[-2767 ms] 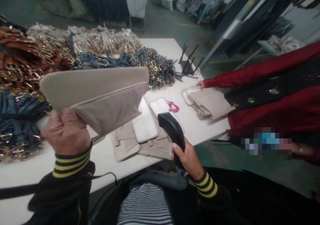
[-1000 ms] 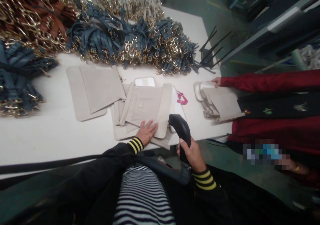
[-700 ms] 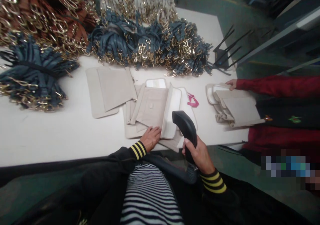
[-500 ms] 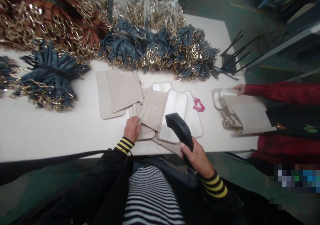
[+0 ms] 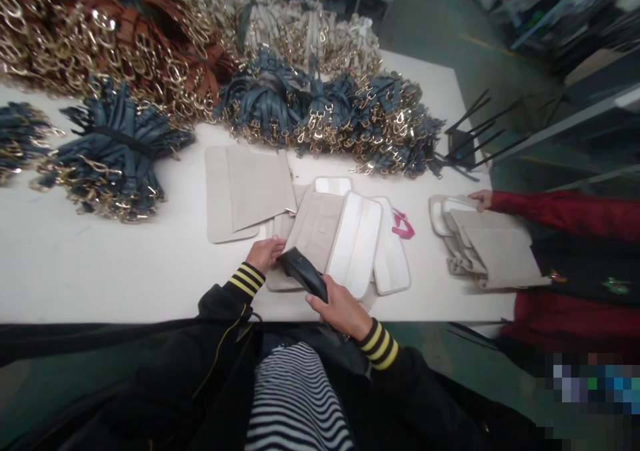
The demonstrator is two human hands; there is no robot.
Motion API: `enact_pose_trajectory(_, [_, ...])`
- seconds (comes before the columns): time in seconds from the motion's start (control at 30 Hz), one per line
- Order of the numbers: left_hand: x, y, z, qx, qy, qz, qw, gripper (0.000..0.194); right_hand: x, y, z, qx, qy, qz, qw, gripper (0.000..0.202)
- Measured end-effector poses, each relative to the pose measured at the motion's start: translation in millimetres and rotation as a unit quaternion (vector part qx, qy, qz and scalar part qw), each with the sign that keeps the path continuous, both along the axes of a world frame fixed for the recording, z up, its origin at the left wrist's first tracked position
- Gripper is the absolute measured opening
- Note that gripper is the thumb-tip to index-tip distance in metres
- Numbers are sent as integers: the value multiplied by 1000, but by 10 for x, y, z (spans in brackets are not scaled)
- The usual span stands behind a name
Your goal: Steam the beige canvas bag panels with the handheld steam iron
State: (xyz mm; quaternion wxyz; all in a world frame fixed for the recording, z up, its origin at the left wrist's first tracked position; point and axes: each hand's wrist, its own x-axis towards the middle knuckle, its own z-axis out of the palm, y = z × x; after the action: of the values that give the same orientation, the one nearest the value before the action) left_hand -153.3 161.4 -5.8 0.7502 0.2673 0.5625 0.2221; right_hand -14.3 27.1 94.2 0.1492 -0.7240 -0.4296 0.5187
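My right hand (image 5: 345, 309) is closed around the handle of a black handheld device (image 5: 306, 274), shaped like a barcode scanner. The device's wide head is over the lower left corner of a beige flat bag piece (image 5: 316, 227). At that same corner, my left hand (image 5: 267, 253) has its fingers on the edge, seemingly pinching it; the thumb is partly hidden by the device. White-faced panels with beige rims (image 5: 354, 244) overlap the bag piece on its right. Another beige bag piece (image 5: 261, 187) lies flat up and to the left.
Bundles of dark blue straps with gold clips (image 5: 267, 104), brown ones (image 5: 140, 31) and beige ones (image 5: 310, 27) line the far side of the white table (image 5: 100, 271). A pink ribbon (image 5: 403, 224) lies near the panels. At right, a co-worker's hand (image 5: 483, 199) touches stacked beige pieces (image 5: 500, 244).
My right hand has swung the black device left and down, so that its head is now close to my left hand. My left hand stays at the bag piece's corner. The view has shifted slightly.
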Motion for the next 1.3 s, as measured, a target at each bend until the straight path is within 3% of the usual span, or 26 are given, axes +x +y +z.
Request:
enact_pose_trajectory(0.17, [-34,63,-4,-29,-15,-15,999,40,-59,133,-50,13,8,-53,998,19])
enact_pose_trajectory(0.3, [47,171,-60,42,18,-48,998,33,-53,138,-53,15,27,-55,998,17])
enact_pose_trajectory(0.4, [137,201,-95,121,46,-108,986,26,15,169,-14,45,3,-106,993,18])
enact_pose_trajectory(0.6, [3,-207,-180,127,51,-258,956,16,262,273,79,58,-1,-152,987,18])
enact_pose_trajectory(0.7, [-93,-294,-137,266,158,-292,905,13,305,292,62,30,-12,-143,989,17])
enact_pose_trajectory(0.77, [-38,-153,-68,379,238,-277,851,19,297,293,51,23,-16,-144,989,17])
enact_pose_trajectory(0.83, [132,126,-1,451,289,-263,803,25,283,288,60,34,-17,-152,988,17])
enact_pose_trajectory(0.9, [370,468,37,483,318,-282,766,32,277,280,86,50,-21,-156,986,17])
enact_pose_trajectory(1.0, [691,916,34,459,326,-387,730,37,289,268,130,58,-21,-151,987,16])
enact_pose_trajectory(1.1, [802,1157,13,426,310,-452,720,28,319,267,147,39,-20,-152,987,15])
enact_pose_trajectory(1.2, [700,1200,21,432,289,-452,725,18,356,286,149,29,-22,-151,988,14])
enact_pose_trajectory(1.3, [519,1119,57,431,186,-407,783,12,383,306,187,26,-25,-127,991,14])
